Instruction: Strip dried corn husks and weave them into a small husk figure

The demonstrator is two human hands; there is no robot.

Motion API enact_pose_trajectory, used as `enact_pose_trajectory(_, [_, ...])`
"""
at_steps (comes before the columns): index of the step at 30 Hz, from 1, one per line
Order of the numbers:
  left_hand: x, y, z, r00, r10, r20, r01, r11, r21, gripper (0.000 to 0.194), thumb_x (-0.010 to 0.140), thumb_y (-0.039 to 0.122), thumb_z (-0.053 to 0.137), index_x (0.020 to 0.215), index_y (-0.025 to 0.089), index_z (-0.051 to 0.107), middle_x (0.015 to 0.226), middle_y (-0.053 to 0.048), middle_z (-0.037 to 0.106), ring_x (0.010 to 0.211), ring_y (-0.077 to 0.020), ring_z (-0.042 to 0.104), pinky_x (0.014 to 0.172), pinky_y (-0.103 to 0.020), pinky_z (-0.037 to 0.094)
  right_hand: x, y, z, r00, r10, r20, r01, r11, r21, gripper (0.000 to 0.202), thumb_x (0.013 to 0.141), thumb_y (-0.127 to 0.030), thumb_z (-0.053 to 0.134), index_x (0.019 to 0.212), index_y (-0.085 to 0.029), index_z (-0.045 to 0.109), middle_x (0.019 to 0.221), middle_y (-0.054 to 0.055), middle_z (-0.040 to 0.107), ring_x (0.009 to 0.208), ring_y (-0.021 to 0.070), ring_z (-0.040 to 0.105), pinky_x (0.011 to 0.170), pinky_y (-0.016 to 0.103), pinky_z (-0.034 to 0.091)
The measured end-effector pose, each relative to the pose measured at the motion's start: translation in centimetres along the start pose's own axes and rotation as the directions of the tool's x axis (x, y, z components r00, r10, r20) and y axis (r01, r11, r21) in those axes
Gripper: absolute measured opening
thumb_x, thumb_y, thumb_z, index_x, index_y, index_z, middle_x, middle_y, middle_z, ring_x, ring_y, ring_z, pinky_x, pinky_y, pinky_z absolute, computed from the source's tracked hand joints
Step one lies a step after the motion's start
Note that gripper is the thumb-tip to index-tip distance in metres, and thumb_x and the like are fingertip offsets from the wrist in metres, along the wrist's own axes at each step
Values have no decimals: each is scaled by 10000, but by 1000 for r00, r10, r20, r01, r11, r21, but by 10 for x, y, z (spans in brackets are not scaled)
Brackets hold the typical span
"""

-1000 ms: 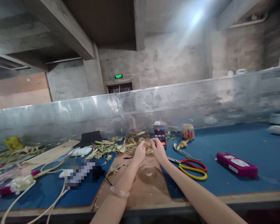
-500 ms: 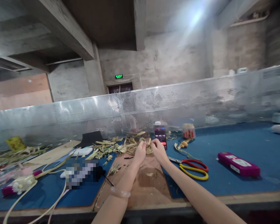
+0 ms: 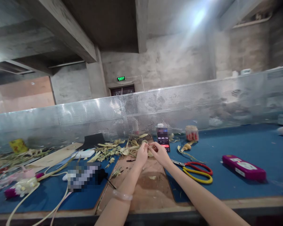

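Observation:
Over the brown board [image 3: 151, 188], my left hand [image 3: 142, 153] and my right hand [image 3: 159, 152] meet at the fingertips, both closed in a pinch. A pale dried plant piece [image 3: 150, 154] shows just below the fingers, mostly hidden by them. A heap of dried plant strips [image 3: 134, 145] lies right behind and left of my hands. My left wrist wears a pale bangle [image 3: 122, 195]. Close behind my right hand stands a phone [image 3: 163, 138] with a timer on its screen.
Scissors [image 3: 198, 174] with red and yellow handles lie right of my right forearm. Beyond are a purple box [image 3: 244, 168] and a glass jar [image 3: 191, 133]. Dried leaf scraps [image 3: 108, 151], a white device [image 3: 83, 153] and cables [image 3: 58, 201] spread leftward. A perforated metal screen [image 3: 96, 116] closes off the back.
My fingertips have come together, and my right hand has shifted slightly down; the plant piece between them is now more covered. The whole view has shifted slightly.

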State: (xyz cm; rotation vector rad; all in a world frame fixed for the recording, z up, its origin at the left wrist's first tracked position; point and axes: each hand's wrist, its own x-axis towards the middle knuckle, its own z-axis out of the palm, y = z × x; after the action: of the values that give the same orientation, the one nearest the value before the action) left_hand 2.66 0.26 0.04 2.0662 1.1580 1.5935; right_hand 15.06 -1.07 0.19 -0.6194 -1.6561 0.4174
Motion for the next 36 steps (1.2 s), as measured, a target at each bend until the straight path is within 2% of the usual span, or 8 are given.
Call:
enact_pose_trajectory(7, [-2, 6, 1, 997, -45, -59, 45, 999, -1, 299, 864, 426, 309, 711, 196, 425, 632, 16, 420, 597, -141, 418, 608, -257, 321, 0, 3, 4, 999, 17, -28, -17, 1000, 10, 150, 734, -243, 473, 804, -162, 577, 623, 1, 559, 539, 124, 488, 519, 228, 392])
enact_pose_trajectory(11, [-2, 9, 1, 992, -75, -103, 78, 997, 17, 291, 865, 398, 304, 691, 195, 417, 642, 3, 436, 624, -152, 439, 629, -268, 328, -1, 3, 5, 999, 26, -47, -25, 1000, 14, 155, 730, -264, 488, 795, -158, 581, 628, 6, 569, 530, 121, 483, 511, 228, 396])
enact_pose_trajectory(17, [1, 11, 3, 981, -136, -137, 127, 989, -73, 283, 860, 391, 324, 696, 189, 435, 635, 5, 451, 614, -142, 449, 639, -262, 350, -1, -5, 1, 998, 41, -39, -41, 999, 15, 178, 748, -274, 483, 827, -154, 587, 668, 25, 601, 563, 133, 525, 544, 241, 417])
enact_pose_trajectory(20, [2, 10, 3, 981, -164, -101, 150, 979, -139, 304, 837, 451, 362, 710, 188, 447, 586, 27, 420, 544, -124, 417, 579, -249, 350, 0, -4, -1, 998, 38, -46, -37, 999, 21, 199, 764, -305, 477, 837, -156, 586, 670, 28, 598, 581, 140, 533, 552, 246, 426])
enact_pose_trajectory(25, [3, 3, 1, 979, -197, 44, 201, 940, -276, 351, 782, 530, 422, 723, 185, 452, 515, 60, 342, 455, -98, 338, 483, -234, 326, 3, 5, -2, 999, 47, -12, -47, 999, 23, 236, 773, -345, 487, 878, -157, 583, 708, 35, 605, 602, 146, 548, 573, 256, 438])
enact_pose_trajectory(31, [1, 4, -6, 972, -120, 202, 168, 956, -240, 321, 776, 471, 476, 812, 158, 538, 549, 46, 405, 477, -94, 360, 480, -221, 305, 4, 13, -4, 996, 81, -36, -80, 996, 34, 245, 769, -379, 498, 847, -158, 570, 682, 32, 587, 605, 155, 549, 561, 262, 436])
enact_pose_trajectory(36, [1, 9, -10, 975, -82, 205, 113, 983, -145, 270, 773, 402, 505, 851, 157, 588, 621, 2, 519, 575, -127, 456, 556, -238, 359, 3, 14, -5, 995, 66, -71, -64, 997, 30, 220, 766, -364, 495, 797, -158, 563, 664, 27, 580, 622, 158, 544, 581, 267, 436])
